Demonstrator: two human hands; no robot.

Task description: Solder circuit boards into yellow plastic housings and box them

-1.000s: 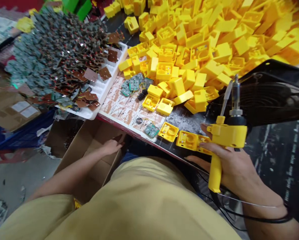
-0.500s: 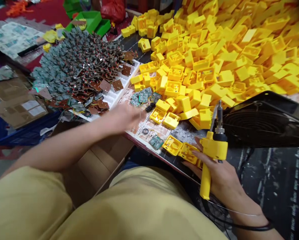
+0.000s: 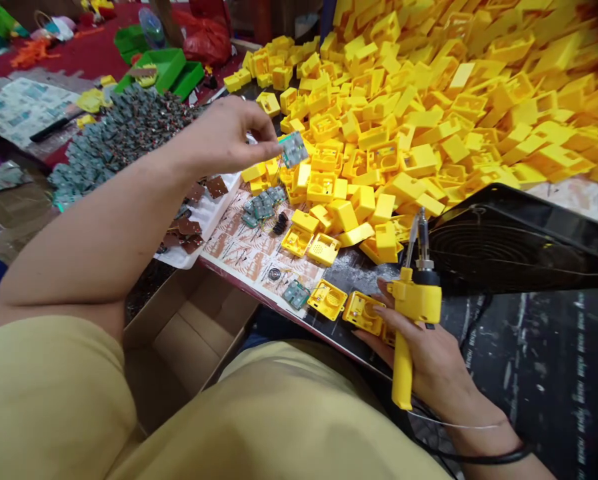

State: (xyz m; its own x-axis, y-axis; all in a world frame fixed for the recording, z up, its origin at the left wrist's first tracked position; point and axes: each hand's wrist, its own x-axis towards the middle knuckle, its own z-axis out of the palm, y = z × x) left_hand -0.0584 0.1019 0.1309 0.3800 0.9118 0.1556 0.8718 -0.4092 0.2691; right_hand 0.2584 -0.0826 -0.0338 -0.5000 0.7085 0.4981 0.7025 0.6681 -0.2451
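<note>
My left hand (image 3: 243,133) is raised over the left part of the table, thumb and fingers pinching a green circuit board (image 3: 293,149) by its edge. At the right, my right hand (image 3: 423,353) has a yellow soldering gun (image 3: 417,300) in its grip, tip pointing up. The fingers of that hand also touch an open yellow case (image 3: 363,313) at the table's front edge. Beside it lie another yellow case half (image 3: 327,300), a green board (image 3: 296,294) and a small round speaker (image 3: 274,274). More boards (image 3: 263,205) lie below the raised hand.
A big heap of yellow cases (image 3: 429,120) fills the back right. Many boards (image 3: 123,133) are piled at the left, partly behind my left arm. A black fan-like panel (image 3: 519,240) stands at the right. Below the table edge is an open cardboard box (image 3: 193,333).
My left hand has risen from the table near the small boards and now shows a circuit board in its fingers. The view has shifted slightly. My right hand still holds the soldering gun.
</note>
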